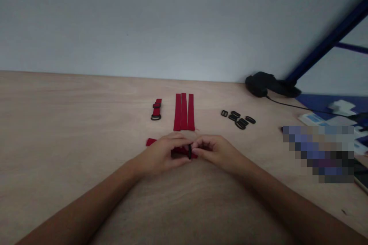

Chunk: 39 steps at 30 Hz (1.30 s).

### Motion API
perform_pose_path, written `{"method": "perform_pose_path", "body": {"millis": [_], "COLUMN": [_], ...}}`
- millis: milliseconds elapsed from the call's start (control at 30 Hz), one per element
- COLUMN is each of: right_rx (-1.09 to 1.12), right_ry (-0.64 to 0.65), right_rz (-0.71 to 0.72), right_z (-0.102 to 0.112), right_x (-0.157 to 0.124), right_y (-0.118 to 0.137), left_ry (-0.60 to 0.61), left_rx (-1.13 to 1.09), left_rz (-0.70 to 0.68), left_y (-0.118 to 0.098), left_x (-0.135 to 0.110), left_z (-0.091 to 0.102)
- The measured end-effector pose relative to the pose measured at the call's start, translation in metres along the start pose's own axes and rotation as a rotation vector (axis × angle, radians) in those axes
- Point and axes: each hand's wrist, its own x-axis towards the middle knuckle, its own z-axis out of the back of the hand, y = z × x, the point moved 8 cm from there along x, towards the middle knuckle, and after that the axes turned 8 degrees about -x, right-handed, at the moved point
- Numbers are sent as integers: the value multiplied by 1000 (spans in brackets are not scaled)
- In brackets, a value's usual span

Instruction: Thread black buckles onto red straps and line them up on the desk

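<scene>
While the right hand (216, 154) pinches a stiff little black buckle (189, 151) at six o'clock, the left hand (160, 156) clenches the light, floppy red strap (151, 142), best held close beside it

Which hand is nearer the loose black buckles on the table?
Right. The right hand sits below and left of the loose black buckles; the left hand lies farther left.
</scene>
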Motion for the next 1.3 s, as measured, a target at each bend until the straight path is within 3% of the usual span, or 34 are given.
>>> {"method": "perform_pose_path", "body": {"millis": [67,267,600,700,833,933,1067,1300], "right_rx": [18,309,276,163,-219,-410,-493,-474], "right_ry": [10,-124,-111,-118,-157,-194,-190,-238], "right_rz": [30,44,51,140,326,368,353,383], "right_z": [0,3,1,2,2,1,0,5], "right_x": [0,3,4,1,-6,-8,-7,-9], "right_y": [2,-3,-5,8,36,46,47,46], "left_ry": [10,3,-6,-36,-196,-228,-198,-275], "left_rx": [-3,12,-115,-171,-220,-264,-279,-202], "left_rz": [-15,11,49,93,234,239,240,263], "left_y": [-1,1,-2,5,28,35,37,31], "left_x": [-1,0,1,2,-3,-5,-5,-6], "left_z": [-1,-1,3,3,7,6,6,13]}}
